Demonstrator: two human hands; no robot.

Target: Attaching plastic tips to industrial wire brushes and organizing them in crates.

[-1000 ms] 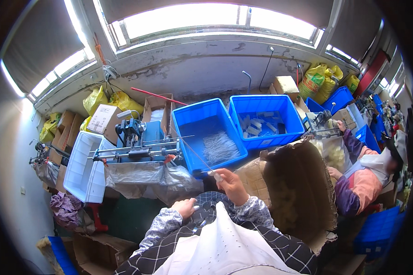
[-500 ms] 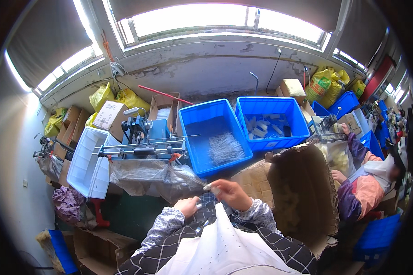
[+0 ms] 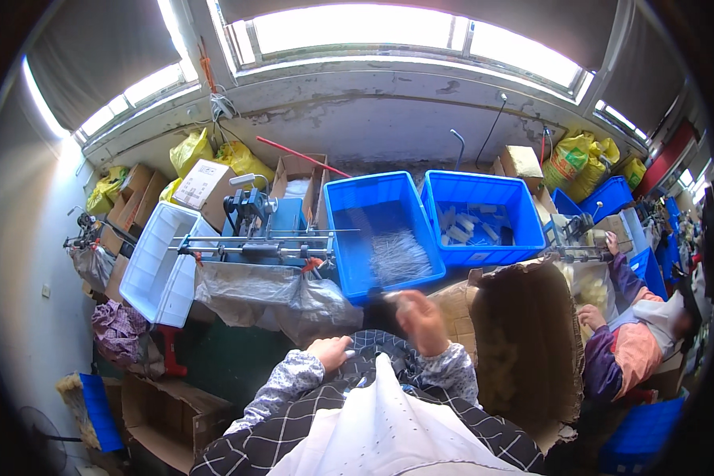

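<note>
My left hand (image 3: 330, 353) rests low by my dark checked clothing, its fingers curled together. A small whitish bit shows at its fingertips, too small to name. My right hand (image 3: 424, 324) is raised in front of the blue bin of thin rods, blurred, with fingers bent inward. A pale smear at its fingertips cannot be made out. Ahead stands a blue bin (image 3: 347, 262) holding a heap of thin whitish rods (image 3: 400, 258). To its left is a bench machine (image 3: 254, 214) with long metal rails (image 3: 254, 251) and a plastic bag (image 3: 246, 287) hanging beneath.
A second blue bin (image 3: 531, 228) holds whitish pieces. A large open carton (image 3: 523, 341) stands at my right, beyond it a co-worker (image 3: 639, 333) at a similar machine. Left are a white crate (image 3: 157, 262) and a cardboard box (image 3: 163, 420). Yellow sacks (image 3: 190, 155) line the wall.
My right hand has moved right and slightly forward, away from my left hand, and is blurred. My left hand has barely moved. The whole view has shifted slightly.
</note>
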